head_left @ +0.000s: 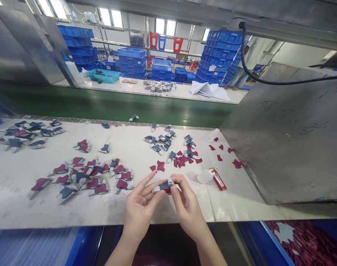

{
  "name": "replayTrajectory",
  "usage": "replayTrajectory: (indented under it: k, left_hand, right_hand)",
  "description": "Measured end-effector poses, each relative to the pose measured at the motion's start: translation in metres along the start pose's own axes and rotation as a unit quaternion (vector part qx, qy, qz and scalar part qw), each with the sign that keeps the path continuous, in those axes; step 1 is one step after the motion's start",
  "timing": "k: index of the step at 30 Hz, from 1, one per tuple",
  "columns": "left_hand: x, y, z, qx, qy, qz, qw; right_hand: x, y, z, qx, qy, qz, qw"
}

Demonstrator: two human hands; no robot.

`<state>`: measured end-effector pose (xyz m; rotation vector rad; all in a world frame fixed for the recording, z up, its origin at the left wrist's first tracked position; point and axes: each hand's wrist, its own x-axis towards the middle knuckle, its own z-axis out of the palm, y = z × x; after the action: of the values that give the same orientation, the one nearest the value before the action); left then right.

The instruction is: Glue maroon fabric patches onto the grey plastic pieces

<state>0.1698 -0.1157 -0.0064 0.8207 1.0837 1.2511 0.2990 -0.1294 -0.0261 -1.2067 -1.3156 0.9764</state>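
Note:
Between my two hands, just above the front of the table, is a small grey-and-navy plastic part (165,186) with a dark red piece along its lower side. My left hand (140,203) pinches its left end with thumb and fingers, one finger stretched outward. The right end is gripped by the thumb and fingertips of my right hand (186,201). Right behind them lies a loose dark red cutout (160,166). A pile of dark red cutouts (182,160) and a cluster of navy-and-grey parts (160,140) sit farther back.
Parts with red faces (93,177) spread to the left, with another heap (32,133) behind. A red packet (220,180) and a clear round cup (205,177) lie right. A metal box (290,136) bounds the right side. Beyond runs a green conveyor belt (115,105). A blue bin (279,244) holds red pieces.

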Motion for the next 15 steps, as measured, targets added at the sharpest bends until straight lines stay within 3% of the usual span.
replayTrajectory:
  k: [4,10,15]
  left_hand:
    - [-0.0029,0.0016,0.0033,-0.001,0.008,0.005,1.0]
    - [-0.0088,0.0068,0.0085,0.009,0.026,0.02,0.999]
    - [-0.0067,0.0001,0.0012,0.026,0.014,0.022,0.999]
  right_hand:
    - [-0.0047,0.0045,0.0072,0.005,0.034,-0.021,0.999]
    - [-0.0055,0.0019,0.0027,0.028,0.018,-0.028,0.999]
    - [-0.0044,-0.0024,0.005,0.046,0.032,-0.017,0.998]
